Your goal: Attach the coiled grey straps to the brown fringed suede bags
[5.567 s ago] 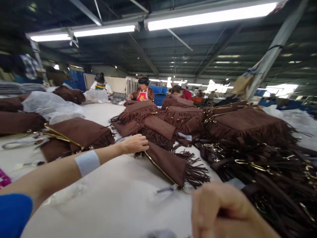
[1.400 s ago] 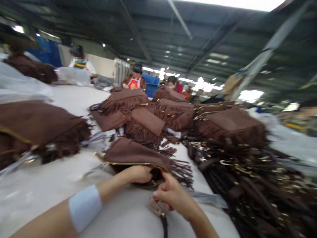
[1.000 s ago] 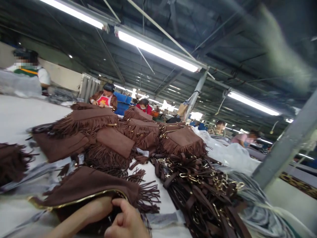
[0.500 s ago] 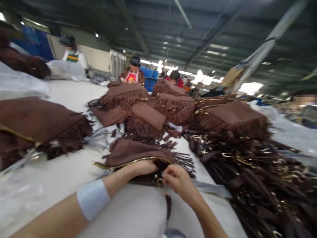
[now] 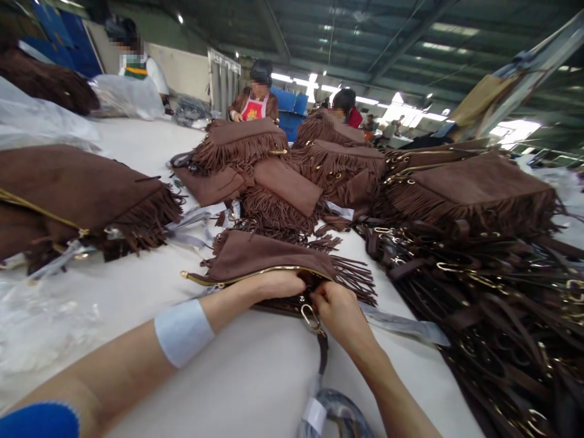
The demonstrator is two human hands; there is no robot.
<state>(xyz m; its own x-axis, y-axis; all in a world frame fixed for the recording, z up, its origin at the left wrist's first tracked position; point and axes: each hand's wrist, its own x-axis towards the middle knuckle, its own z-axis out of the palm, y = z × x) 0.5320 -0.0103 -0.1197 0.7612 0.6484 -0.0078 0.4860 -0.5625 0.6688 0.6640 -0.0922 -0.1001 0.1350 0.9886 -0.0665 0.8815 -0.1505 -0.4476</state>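
Note:
A brown fringed bag point(image 5: 269, 252) lies on the white table with its gold zipper point(image 5: 274, 269) undone. My left hand point(image 5: 283, 285) reaches into the opening, and its fingertips are hidden inside. At the right end of the opening, my right hand point(image 5: 337, 307) is closed with the fingers pinched at the bag's edge. Just left of these fingers hangs a gold clip point(image 5: 311, 317). It joins a dark strap point(image 5: 323, 353) running down to a coil point(image 5: 344, 407) wrapped in clear plastic with a white band.
More fringed bags point(image 5: 287, 188) are stacked behind, with another bag point(image 5: 86, 188) at left. Dark straps with gold clips point(image 5: 483, 292) pile up on the right. Clear plastic point(image 5: 45, 328) lies at left on the white table point(image 5: 219, 389). Co-workers point(image 5: 258, 100) are across the table.
The view has tipped down and become sharper, showing more of the plastic-wrapped coil. My left hand stays inside the bag, and my right hand stays at the opening's right end.

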